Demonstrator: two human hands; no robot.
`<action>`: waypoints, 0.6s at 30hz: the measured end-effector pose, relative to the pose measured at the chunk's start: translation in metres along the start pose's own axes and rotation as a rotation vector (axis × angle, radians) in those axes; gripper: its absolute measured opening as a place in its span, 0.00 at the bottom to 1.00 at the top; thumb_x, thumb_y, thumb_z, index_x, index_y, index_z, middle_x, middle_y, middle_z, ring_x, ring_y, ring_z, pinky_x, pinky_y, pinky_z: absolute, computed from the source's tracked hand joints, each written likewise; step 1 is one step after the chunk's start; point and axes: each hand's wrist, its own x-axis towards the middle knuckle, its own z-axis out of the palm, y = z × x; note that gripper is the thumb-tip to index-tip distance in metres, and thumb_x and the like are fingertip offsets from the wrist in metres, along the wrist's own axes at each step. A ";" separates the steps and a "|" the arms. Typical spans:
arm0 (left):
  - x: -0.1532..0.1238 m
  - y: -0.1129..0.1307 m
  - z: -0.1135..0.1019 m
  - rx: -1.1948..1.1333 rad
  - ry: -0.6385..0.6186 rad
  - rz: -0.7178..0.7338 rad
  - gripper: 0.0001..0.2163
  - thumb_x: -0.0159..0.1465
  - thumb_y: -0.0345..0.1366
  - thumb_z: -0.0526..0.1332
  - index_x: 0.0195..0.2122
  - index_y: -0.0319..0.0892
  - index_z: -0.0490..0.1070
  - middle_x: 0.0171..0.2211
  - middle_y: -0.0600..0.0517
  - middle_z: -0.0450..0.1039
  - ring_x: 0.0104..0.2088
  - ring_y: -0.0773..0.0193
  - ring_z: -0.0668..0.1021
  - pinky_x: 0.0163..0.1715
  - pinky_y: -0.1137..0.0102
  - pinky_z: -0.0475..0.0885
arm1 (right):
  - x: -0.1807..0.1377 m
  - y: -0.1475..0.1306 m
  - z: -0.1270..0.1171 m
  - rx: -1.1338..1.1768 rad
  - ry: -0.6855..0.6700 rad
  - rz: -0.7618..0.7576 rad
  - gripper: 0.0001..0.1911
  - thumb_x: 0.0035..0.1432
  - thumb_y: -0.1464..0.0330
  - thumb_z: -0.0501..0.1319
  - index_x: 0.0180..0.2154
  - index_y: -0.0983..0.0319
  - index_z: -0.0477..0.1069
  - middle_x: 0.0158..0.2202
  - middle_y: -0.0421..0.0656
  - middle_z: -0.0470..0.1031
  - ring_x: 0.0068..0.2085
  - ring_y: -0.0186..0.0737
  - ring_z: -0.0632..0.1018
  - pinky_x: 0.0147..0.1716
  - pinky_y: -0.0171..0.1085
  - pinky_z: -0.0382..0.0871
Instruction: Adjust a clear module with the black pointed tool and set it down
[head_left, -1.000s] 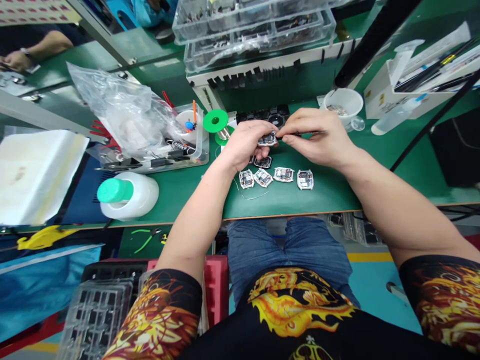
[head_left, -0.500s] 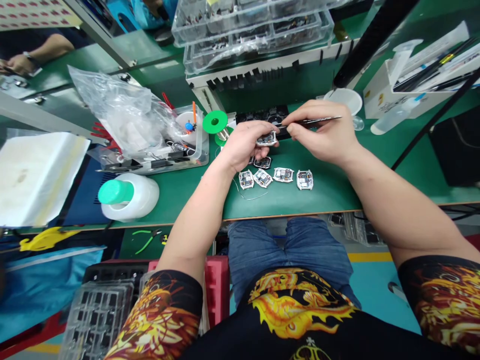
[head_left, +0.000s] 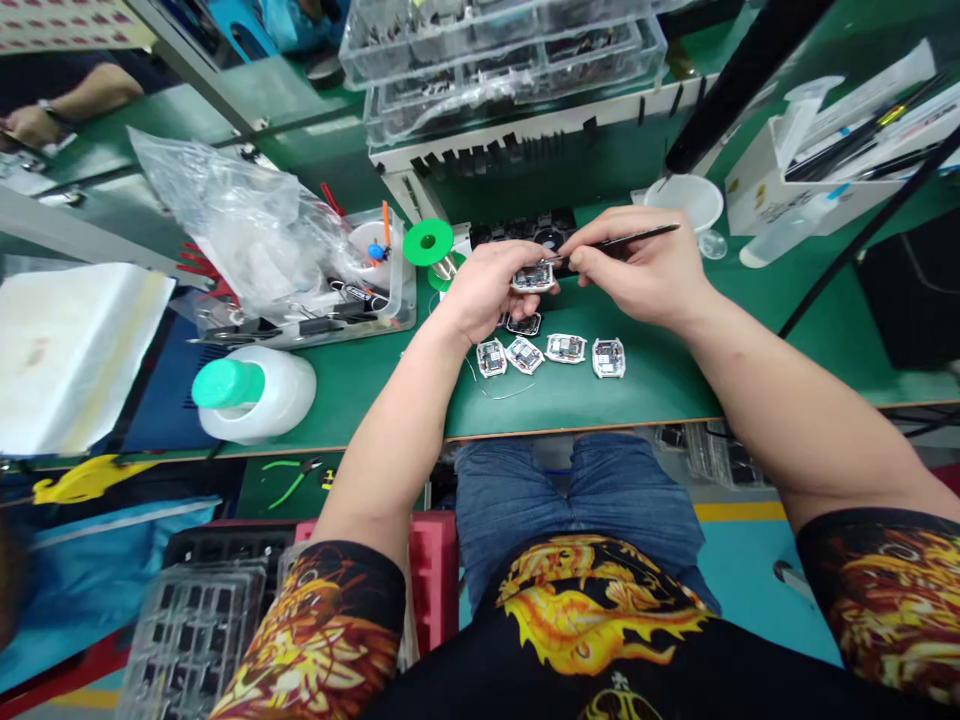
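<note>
- My left hand holds a small white square module with an open circuit board above the green bench; my fingers are clamped on its edges.
- My right hand grips thin dark metal tweezers, fingers closed together on them. The tip points to the module in my left hand; if it touches, I cannot tell.
- Just below my hands, four similar small white modules lie in a row on the bench, and one dark module lies between them and my left hand.
- A green round spool stands just beside my left hand.
- A white plastic bottle with a green cap lies on its side, well apart to the left.
- A small white bowl stands behind my right hand.
</note>
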 end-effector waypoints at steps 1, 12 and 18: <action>-0.001 0.001 0.000 -0.003 0.000 0.002 0.15 0.72 0.44 0.66 0.49 0.37 0.79 0.33 0.48 0.82 0.21 0.72 0.76 0.20 0.78 0.66 | 0.000 0.000 0.000 0.005 0.000 0.000 0.10 0.65 0.57 0.76 0.39 0.57 0.88 0.38 0.46 0.85 0.35 0.44 0.83 0.35 0.42 0.81; -0.002 0.001 0.000 -0.032 -0.018 0.001 0.15 0.69 0.45 0.70 0.45 0.36 0.77 0.31 0.48 0.81 0.20 0.72 0.77 0.20 0.78 0.67 | 0.001 0.004 0.000 0.053 -0.032 -0.015 0.09 0.66 0.59 0.76 0.40 0.57 0.88 0.38 0.46 0.85 0.34 0.43 0.83 0.35 0.42 0.81; 0.001 -0.002 -0.002 -0.018 -0.010 0.031 0.14 0.69 0.44 0.69 0.43 0.37 0.78 0.31 0.48 0.82 0.23 0.70 0.80 0.21 0.77 0.71 | 0.002 -0.004 -0.003 0.049 0.022 0.024 0.14 0.65 0.52 0.76 0.39 0.56 0.86 0.38 0.46 0.84 0.36 0.44 0.84 0.37 0.44 0.84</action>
